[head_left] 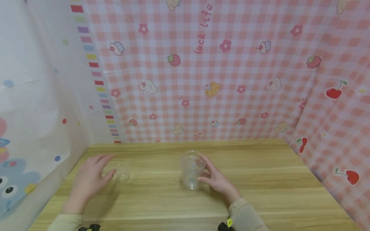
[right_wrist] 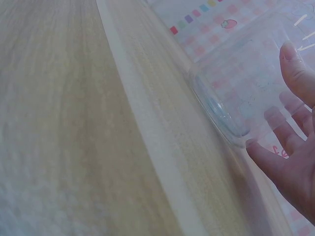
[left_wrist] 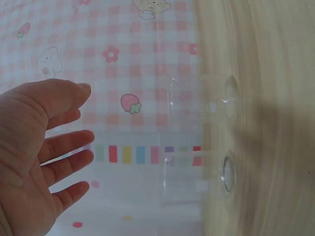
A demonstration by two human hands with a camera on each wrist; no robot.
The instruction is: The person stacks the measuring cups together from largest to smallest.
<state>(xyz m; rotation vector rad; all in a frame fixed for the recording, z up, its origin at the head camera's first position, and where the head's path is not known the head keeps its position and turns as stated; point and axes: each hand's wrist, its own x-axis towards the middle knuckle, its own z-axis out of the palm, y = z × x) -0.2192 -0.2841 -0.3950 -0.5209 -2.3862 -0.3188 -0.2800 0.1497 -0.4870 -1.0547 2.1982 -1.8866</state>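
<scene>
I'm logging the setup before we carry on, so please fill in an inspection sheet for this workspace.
Surface: wood-grain tabletop.
Job's things: a large clear cup, base contact with the tabletop unclear; two smaller clear cups side by side near the left hand.
Clutter: nothing seen.
Grippers: right hand holds the large clear cup; left hand is open, apart from the smaller cups in its wrist view.
Cables: nothing seen.
Surroundings: pink checked cloth behind and at right; white cloth with coloured dots at left.
</scene>
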